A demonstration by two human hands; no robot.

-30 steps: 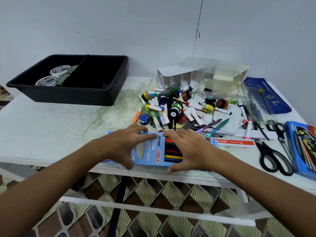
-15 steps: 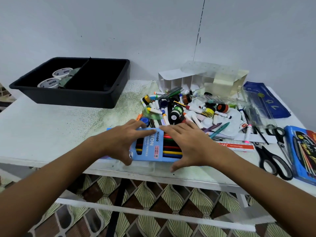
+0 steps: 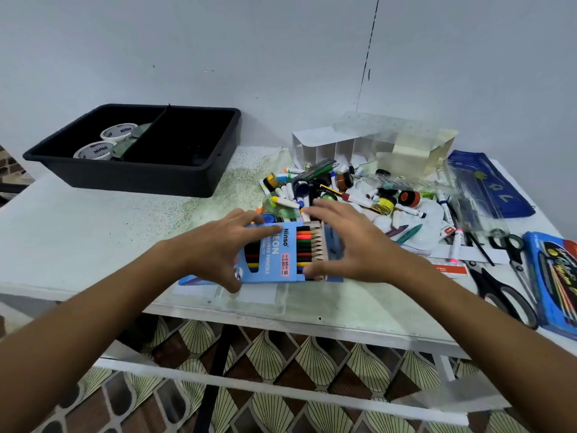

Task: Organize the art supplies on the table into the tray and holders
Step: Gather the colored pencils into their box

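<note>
A blue box of coloured pencils (image 3: 274,254) sits at the table's near edge, with the pencils sticking out of its right end. My left hand (image 3: 215,248) grips the box, fingers over the top and thumb at the near side. Spread over the protruding pencil ends, my right hand (image 3: 352,245) touches them with relaxed fingers. A black divided tray (image 3: 140,179) stands at the back left with tape rolls (image 3: 93,150) in its left compartment. A white divided holder (image 3: 327,148) and a clear holder (image 3: 406,145) stand at the back.
A pile of markers and small paint jars (image 3: 327,189) lies just behind the box. Black scissors (image 3: 499,295), a blue pencil pack (image 3: 555,276) and a blue pouch (image 3: 490,182) lie at the right. The table's front edge (image 3: 281,320) is close below my hands.
Both hands lay flat on the box before. Now my left hand has curled round it, more of the pencils show at the right end, and my right hand has lifted over them.
</note>
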